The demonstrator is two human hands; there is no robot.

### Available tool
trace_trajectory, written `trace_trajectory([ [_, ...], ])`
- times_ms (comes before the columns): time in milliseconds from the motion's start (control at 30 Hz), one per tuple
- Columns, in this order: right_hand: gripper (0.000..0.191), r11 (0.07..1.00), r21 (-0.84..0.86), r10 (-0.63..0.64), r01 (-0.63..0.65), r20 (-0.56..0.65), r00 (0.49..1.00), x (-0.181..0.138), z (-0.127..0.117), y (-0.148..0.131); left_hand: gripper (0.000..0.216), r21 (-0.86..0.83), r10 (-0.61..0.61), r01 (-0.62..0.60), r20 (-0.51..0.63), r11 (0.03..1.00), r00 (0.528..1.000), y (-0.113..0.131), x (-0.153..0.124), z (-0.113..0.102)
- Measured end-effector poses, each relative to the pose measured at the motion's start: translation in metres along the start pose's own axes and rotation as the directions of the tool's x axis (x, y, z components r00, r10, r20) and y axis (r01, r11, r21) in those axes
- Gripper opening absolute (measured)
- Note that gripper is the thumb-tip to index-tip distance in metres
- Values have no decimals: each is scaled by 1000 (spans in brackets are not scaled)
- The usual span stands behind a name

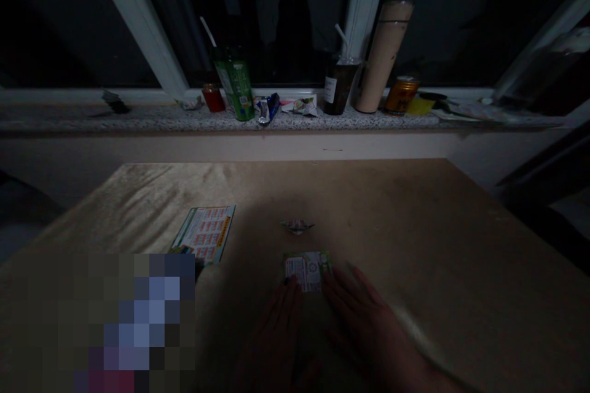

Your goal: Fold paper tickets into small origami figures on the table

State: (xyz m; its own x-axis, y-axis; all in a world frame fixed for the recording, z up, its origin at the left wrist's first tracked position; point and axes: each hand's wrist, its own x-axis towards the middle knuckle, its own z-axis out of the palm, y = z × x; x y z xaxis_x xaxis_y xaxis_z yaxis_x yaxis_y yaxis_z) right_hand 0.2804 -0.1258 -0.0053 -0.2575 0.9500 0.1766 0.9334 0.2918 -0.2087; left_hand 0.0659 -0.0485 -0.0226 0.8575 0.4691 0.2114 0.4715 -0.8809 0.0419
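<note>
A small printed sheet of paper (310,267), green at its edges, lies flat on the table in front of me. Flat against its lower left part rests my left hand (278,325), fingers stretched forward and close together. My right hand (362,307) lies with extended fingers at the sheet's right edge, the fingertips touching it. Just beyond the sheet is a small folded paper piece (297,226) with pointed ends. To the left lies a larger printed card (206,232) with rows of red blocks. Dim light hides finer detail.
A cloth-covered table (405,215) meets a wall under a stone windowsill (286,123). On the sill stand a green drink container (237,89), a dark cup with straw (338,89), a tall beige flask (383,55), an orange can (401,96) and crumpled wrappers (268,107). The lower left is pixelated.
</note>
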Motion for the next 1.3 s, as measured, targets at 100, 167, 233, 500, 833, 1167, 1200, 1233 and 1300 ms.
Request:
trace_trajectory([
  [100, 57, 1000, 7, -12, 12, -29, 1000, 0, -4, 0, 92, -49, -8, 10, 29, 999, 1000, 1, -1, -3],
  [167, 50, 1000, 1, -4, 4, -93, 996, -1, -4, 0, 89, -83, -3, 7, 52, 997, 999, -1, -1, -4],
  [233, 40, 1000, -12, 4, -6, -178, 984, 0, -1, -1, 87, -110, 4, 5, 85, 994, 996, -2, -2, -4],
  [500, 28, 998, -58, -39, 21, -328, 944, 3, 1, -6, 76, -154, 0, 19, 124, 988, 992, -5, 0, -8],
  [833, 24, 993, -100, -93, 57, -407, 909, -5, 18, -9, 58, -107, -25, 42, 162, 993, 987, -9, 23, -19],
  [1167, 28, 976, -42, -218, 214, -217, 952, -2, 6, -14, 50, -38, -38, 45, 172, 998, 984, -15, 43, -17],
  [1200, 29, 974, -24, -225, 225, -202, 953, -2, 6, -14, 50, -36, -37, 44, 164, 998, 986, -16, 44, -16],
  [1233, 31, 973, -10, -228, 230, -183, 956, -2, 6, -13, 50, -35, -35, 41, 157, 999, 987, -16, 46, -15],
  [1300, 34, 970, 6, -239, 242, -123, 963, -2, 5, -12, 49, -33, -24, 29, 149, 999, 989, -18, 48, -13],
])
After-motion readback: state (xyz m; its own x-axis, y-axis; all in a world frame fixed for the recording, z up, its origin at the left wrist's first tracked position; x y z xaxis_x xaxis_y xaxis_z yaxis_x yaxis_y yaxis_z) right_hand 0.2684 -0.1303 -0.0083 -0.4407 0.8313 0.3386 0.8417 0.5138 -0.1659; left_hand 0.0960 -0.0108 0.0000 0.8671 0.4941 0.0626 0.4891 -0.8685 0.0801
